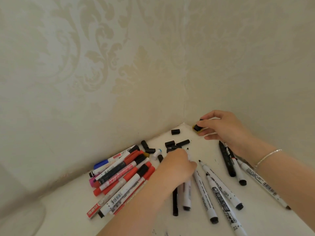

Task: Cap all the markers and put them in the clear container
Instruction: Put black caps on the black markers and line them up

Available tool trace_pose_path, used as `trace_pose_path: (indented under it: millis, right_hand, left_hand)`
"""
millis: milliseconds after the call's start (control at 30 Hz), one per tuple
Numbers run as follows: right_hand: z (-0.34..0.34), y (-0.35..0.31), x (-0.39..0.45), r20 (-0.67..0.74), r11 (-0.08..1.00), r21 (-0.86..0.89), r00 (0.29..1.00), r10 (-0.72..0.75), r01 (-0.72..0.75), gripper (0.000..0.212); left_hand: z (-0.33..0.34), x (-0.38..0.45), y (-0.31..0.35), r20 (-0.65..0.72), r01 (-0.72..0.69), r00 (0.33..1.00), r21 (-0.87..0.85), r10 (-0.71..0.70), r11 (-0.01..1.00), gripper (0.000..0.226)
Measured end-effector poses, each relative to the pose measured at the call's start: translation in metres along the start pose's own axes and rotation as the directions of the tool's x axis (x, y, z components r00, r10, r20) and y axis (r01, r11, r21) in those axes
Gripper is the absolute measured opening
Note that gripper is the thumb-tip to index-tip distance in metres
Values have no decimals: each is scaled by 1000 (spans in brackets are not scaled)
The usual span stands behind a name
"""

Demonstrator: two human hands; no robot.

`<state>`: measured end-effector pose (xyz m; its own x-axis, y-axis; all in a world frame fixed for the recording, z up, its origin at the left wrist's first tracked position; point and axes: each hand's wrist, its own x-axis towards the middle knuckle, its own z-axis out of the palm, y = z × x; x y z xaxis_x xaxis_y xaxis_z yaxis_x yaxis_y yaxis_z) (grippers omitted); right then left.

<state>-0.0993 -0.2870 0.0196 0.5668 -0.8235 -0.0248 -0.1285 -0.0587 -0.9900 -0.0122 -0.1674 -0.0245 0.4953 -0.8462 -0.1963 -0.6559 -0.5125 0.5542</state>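
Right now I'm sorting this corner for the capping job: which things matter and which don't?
Job:
uncapped markers
capped marker pile
loose black caps
cap pinched by right hand
left hand on a marker

Not the job:
bracelet
wallpaper

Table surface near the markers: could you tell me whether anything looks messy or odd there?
Yes. Small dark ink-like specks dot the white table among the uncapped markers, with more smudges at the near edge. Loose black caps lie scattered by the corner.
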Motion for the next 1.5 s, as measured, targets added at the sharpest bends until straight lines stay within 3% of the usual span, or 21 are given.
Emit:
trace_pose_path:
  millis: [100,233,367,500,567,733,933,1100,1200,1400,1500]
  right_hand:
    - [-3,1,1,-17,1000,0,1000,-3,3,20]
    - [-8,2,2,-31,1000,10,1000,2,-2,20]
    - [-10,3,2,-1,1000,-4,1000,26,-26,19]
    - [-6,3,1,43,1000,7,999,26,-27,17]
    - [-3,2,0,71,999,46,997,23,-26,15]
    - [3,-2,-3,136,992,125,991,4,-21,11]
    - [7,-3,0,50,994,104,998,-44,39,11]
    - [12,-4,-3,220,998,63,976,6,-21,13]
    - [13,-6,-3,250,996,83,968,4,-26,14]
    - [16,-8,-5,242,997,80,970,-27,8,9]
    - [17,-6,-7,194,999,-3,980,-43,45,13]
  left_hand:
    - [8,1,4,66,20,998,54,-23,998,41]
    - [9,1,6,73,14,997,-22,-12,1000,43]
    - [-4,6,-1,-40,-6,999,-273,-5,962,38]
    - [-24,8,-5,-78,-24,997,-547,-22,836,41]
    - [-30,6,-5,-114,-56,993,-596,-15,801,35]
    - [-34,2,-6,-174,-89,984,-632,-28,770,25]
    - [-37,-1,-7,-148,-84,989,-668,-21,740,21]
    - [-41,1,-4,-183,-123,983,-679,-5,724,23]
    - [-39,2,-5,-218,-143,976,-675,-11,724,21]
    - [-36,2,-6,-296,-208,955,-684,-5,700,11]
    - [-33,3,-5,-338,-216,940,-672,-34,708,13]
